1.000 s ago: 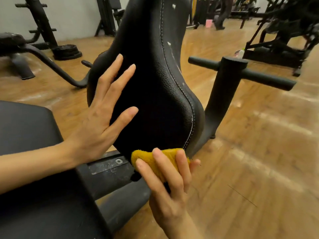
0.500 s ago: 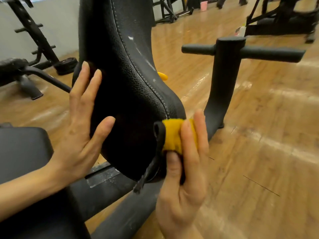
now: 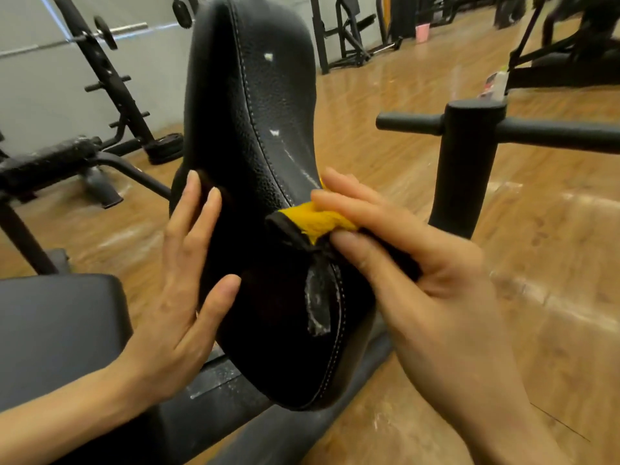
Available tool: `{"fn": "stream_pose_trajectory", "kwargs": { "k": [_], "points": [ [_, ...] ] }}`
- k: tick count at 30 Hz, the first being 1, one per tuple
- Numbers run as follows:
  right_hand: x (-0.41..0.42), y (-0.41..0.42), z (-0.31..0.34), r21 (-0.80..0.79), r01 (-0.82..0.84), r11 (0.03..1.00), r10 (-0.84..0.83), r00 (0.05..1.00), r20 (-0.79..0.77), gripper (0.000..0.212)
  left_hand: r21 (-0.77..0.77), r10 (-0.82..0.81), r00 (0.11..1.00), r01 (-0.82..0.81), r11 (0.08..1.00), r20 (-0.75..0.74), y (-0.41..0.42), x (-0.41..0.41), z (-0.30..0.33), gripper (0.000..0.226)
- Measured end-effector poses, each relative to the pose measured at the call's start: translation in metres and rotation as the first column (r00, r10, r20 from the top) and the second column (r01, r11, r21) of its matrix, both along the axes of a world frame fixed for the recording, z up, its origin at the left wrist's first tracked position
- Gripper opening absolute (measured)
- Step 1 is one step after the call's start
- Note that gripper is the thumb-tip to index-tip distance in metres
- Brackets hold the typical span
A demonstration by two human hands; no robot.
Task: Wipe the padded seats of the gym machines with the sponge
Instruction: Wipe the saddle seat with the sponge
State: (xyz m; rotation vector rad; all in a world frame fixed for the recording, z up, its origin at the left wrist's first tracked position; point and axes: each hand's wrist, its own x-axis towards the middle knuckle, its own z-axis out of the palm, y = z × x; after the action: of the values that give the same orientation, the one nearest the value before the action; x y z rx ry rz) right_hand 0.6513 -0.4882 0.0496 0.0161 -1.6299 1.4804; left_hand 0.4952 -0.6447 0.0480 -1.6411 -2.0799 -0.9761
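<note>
A tall black padded seat with white stitching stands upright in the middle of the view. My left hand lies flat against its left side, fingers straight. My right hand grips a yellow sponge with a black edge and presses it on the pad's right seam. Most of the sponge is hidden under my fingers. A wet streak shows on the pad just below the sponge.
A flat black seat pad lies at the lower left. A black post with a crossbar handle stands to the right. A bench and weight rack are at the back left, more machines far right, on a wooden floor.
My right hand has carried the sponge up the pad's right edge from its bottom to its middle. My left hand stays flat on the pad's left side.
</note>
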Motion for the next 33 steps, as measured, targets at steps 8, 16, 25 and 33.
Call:
{"fn": "stream_pose_trajectory", "kwargs": {
  "k": [8,16,25,33],
  "points": [
    [-0.004,0.031,0.018,0.295,-0.081,0.952,0.081,0.997,0.012,0.024,0.057,0.034,0.999,-0.032,0.998,-0.043,0.014,0.002,0.025,0.060],
    [-0.030,0.031,0.023,0.323,-0.032,0.946,0.054,0.997,-0.058,0.017,0.097,0.079,0.996,-0.074,0.992,-0.046,0.031,0.001,0.028,0.059],
    [-0.020,0.049,0.021,0.222,-0.427,0.877,0.378,0.896,0.231,0.027,0.094,0.066,0.997,-0.062,0.994,-0.039,0.032,-0.001,0.026,0.061],
    [-0.042,0.046,0.034,0.283,-0.052,0.958,0.065,0.997,-0.036,0.018,0.083,0.075,0.997,-0.074,0.994,-0.011,0.031,0.000,0.027,0.062]
  ]
}}
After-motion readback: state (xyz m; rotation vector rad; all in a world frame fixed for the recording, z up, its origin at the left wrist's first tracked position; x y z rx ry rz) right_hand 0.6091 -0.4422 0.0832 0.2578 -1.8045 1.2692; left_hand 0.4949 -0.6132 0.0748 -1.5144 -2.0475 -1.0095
